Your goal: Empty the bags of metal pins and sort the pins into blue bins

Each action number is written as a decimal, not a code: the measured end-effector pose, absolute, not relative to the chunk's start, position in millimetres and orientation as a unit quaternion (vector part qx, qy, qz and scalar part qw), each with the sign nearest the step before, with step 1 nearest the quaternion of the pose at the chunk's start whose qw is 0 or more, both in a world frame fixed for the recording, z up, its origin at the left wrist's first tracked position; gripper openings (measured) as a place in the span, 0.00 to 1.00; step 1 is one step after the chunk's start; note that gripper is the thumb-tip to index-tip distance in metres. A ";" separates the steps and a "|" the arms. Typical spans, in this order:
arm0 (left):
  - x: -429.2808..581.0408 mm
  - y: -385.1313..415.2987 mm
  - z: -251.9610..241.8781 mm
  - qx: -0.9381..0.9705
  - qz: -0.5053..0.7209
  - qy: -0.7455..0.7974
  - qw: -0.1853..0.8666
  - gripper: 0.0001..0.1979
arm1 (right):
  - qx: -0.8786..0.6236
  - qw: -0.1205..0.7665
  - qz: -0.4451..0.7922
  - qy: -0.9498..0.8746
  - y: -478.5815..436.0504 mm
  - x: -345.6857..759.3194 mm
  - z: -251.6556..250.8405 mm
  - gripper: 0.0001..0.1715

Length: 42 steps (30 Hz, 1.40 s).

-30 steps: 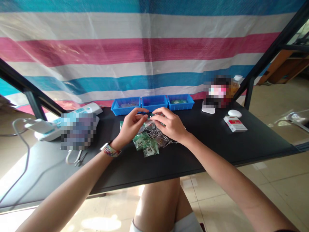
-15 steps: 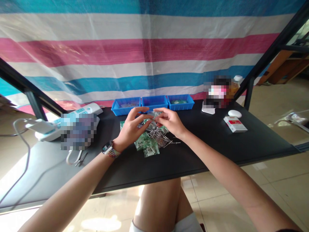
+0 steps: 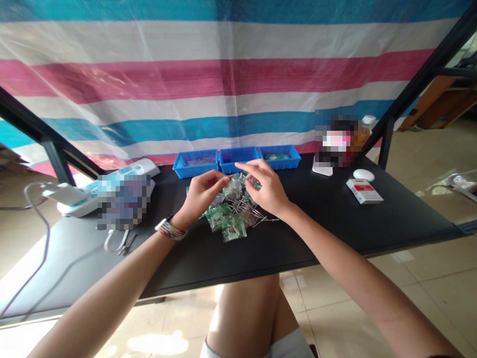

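Small clear and green plastic packets [image 3: 234,229] lie in a pile on the black table, mixed with thin metal pins [image 3: 244,208]. Above the pile's left side my left hand [image 3: 205,193] pinches a small clear plastic packet [image 3: 233,186] by its upper edge. My right hand [image 3: 266,186] is just to the right of that packet, fingers apart and index finger stretched out to the left, with nothing visible held. Its lower fingertips are partly hidden against the packets.
Three blue bins [image 3: 238,160] stand in a row behind the pile. A power strip [image 3: 139,171] with a charger and cable is at the left of the table [image 3: 290,248]. On the right are a red-and-white box [image 3: 364,192], a white oval case [image 3: 363,175] and a bottle [image 3: 368,127].
My hands have moved slightly apart. My left fingers have closed into a pinch on the clear packet, and my right fingers have opened, the index finger now extended.
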<state>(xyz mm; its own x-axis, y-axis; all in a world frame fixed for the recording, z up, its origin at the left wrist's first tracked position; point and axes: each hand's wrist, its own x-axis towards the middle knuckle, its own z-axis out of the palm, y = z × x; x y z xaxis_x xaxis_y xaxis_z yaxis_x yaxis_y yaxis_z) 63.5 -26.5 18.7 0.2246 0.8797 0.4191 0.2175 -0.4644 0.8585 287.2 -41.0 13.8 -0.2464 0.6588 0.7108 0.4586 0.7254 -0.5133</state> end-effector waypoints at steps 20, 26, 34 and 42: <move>61.6 -24.6 12.5 0.807 0.477 0.301 0.177 0.24 | -0.390 0.516 0.361 -0.672 -29.9 277.5 1.7 0.13; 59.0 -25.7 15.0 0.836 0.458 0.293 0.074 0.10 | -0.380 0.483 0.478 -0.628 -30.8 276.6 4.8 0.25; 59.0 -20.2 15.5 0.771 0.507 0.354 0.154 0.11 | -0.390 0.497 0.469 -0.616 -37.6 281.2 14.4 0.25; 35.2 13.9 8.2 0.544 0.627 0.460 0.316 0.18 | -0.394 0.523 0.470 -0.592 -35.8 281.5 13.6 0.25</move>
